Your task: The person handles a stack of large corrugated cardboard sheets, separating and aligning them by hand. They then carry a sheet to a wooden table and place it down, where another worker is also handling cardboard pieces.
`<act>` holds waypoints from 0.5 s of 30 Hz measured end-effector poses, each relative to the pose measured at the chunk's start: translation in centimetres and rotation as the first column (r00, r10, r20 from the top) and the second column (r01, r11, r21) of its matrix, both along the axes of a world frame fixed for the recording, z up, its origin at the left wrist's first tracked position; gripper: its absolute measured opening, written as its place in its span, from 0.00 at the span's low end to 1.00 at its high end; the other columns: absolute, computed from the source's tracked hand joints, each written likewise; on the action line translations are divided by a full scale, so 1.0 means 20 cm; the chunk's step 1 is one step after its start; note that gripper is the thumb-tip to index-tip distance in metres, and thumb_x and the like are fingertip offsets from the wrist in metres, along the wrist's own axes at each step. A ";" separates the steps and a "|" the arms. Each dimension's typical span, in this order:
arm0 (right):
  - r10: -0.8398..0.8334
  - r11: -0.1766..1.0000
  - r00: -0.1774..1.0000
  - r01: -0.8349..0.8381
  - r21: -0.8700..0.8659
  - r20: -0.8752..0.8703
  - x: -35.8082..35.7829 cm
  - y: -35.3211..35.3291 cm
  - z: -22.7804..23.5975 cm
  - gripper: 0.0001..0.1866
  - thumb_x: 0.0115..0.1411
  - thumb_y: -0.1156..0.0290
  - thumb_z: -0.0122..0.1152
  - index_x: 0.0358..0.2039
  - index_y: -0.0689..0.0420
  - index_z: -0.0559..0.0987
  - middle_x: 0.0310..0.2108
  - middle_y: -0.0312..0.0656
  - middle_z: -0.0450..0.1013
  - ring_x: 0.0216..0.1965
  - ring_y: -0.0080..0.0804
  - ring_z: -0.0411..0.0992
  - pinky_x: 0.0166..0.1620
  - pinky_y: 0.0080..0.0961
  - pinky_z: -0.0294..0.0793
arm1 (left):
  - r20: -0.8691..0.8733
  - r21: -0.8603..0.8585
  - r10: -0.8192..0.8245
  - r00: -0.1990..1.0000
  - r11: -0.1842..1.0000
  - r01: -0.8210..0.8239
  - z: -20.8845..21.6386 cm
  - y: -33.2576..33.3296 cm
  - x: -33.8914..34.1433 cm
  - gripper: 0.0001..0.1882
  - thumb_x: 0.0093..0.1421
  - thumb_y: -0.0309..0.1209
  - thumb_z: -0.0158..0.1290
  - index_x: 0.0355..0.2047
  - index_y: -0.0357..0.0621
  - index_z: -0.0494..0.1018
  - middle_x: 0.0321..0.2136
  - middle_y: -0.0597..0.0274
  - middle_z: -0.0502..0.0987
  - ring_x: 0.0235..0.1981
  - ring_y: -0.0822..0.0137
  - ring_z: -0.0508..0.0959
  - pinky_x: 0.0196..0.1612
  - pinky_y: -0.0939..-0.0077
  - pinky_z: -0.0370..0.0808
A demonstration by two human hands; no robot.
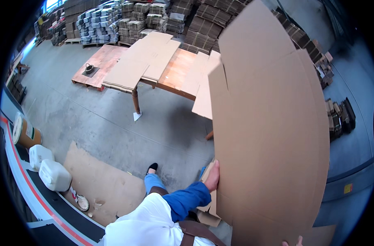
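Note:
A large flat cardboard sheet [269, 131], creased and slotted, stands tilted up in front of me and fills the right half of the head view. My left hand [212, 177] is closed on its left edge, thumb upward, with part of the fingers hidden behind the board. At the bottom rim, my right hand [292, 242] shows only some fingertips against the sheet's near edge; the rest of it is out of the picture. Below my left hand, further cardboard pieces [209, 217] are partly covered by my sleeve and the sheet.
Ahead stands a wooden table [176, 69] bearing flat cardboard sheets [139, 55]. Beyond its left end lies a pallet [102, 61]. White jugs [55, 175] and a brown drum [27, 132] stand at left, beside cardboard on the floor [100, 180]. Bundled stacks [98, 24] line the back.

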State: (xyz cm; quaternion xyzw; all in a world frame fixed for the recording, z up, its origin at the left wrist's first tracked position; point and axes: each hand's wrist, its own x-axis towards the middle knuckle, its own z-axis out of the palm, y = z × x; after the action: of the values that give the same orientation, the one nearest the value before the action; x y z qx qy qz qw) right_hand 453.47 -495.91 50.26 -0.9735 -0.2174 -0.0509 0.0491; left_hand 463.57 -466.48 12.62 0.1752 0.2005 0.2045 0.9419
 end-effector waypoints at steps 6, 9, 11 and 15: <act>0.266 0.909 0.963 -0.264 0.322 0.040 0.30 0.67 -0.35 0.33 0.61 0.54 0.65 0.52 0.73 0.71 0.40 0.61 0.77 0.40 0.55 0.77 0.44 0.39 0.76 | 0.091 0.259 0.311 0.946 0.910 -0.324 0.23 1.25 -0.18 0.33 0.71 0.57 0.34 0.56 0.39 0.67 0.50 0.60 0.74 0.50 0.70 0.73 0.54 0.70 0.72; 0.334 0.867 0.930 -0.368 0.337 0.156 0.53 1.07 -0.55 0.40 0.60 0.50 0.65 0.57 0.74 0.67 0.45 0.62 0.76 0.47 0.56 0.75 0.53 0.40 0.71 | 0.111 0.375 0.437 0.893 0.814 -0.444 0.45 1.83 -0.29 0.32 0.70 0.58 0.38 0.53 0.39 0.68 0.48 0.61 0.74 0.48 0.71 0.73 0.53 0.71 0.71; 0.445 0.750 0.884 -0.455 0.479 0.143 0.63 1.42 -0.61 0.38 0.61 0.50 0.64 0.56 0.72 0.69 0.47 0.59 0.75 0.49 0.51 0.74 0.55 0.38 0.70 | 0.098 0.507 0.527 0.844 0.704 -0.498 0.57 2.20 -0.39 0.32 0.70 0.58 0.39 0.51 0.38 0.69 0.46 0.61 0.75 0.46 0.71 0.72 0.52 0.72 0.71; 0.626 0.414 0.773 -0.440 0.797 0.101 0.86 2.07 -0.82 0.30 0.63 0.53 0.61 0.53 0.69 0.73 0.50 0.50 0.75 0.51 0.39 0.73 0.55 0.34 0.70 | -0.020 0.754 0.705 0.709 0.476 -0.453 0.80 2.90 -0.56 0.31 0.69 0.55 0.43 0.47 0.33 0.71 0.41 0.55 0.76 0.44 0.68 0.73 0.51 0.72 0.70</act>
State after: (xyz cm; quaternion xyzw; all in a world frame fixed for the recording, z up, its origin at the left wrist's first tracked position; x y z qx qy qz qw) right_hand 470.76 -454.42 33.78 -0.7266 -0.4650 -0.0178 0.5055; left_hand 452.39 -408.48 28.63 0.4701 0.3081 0.5428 0.6240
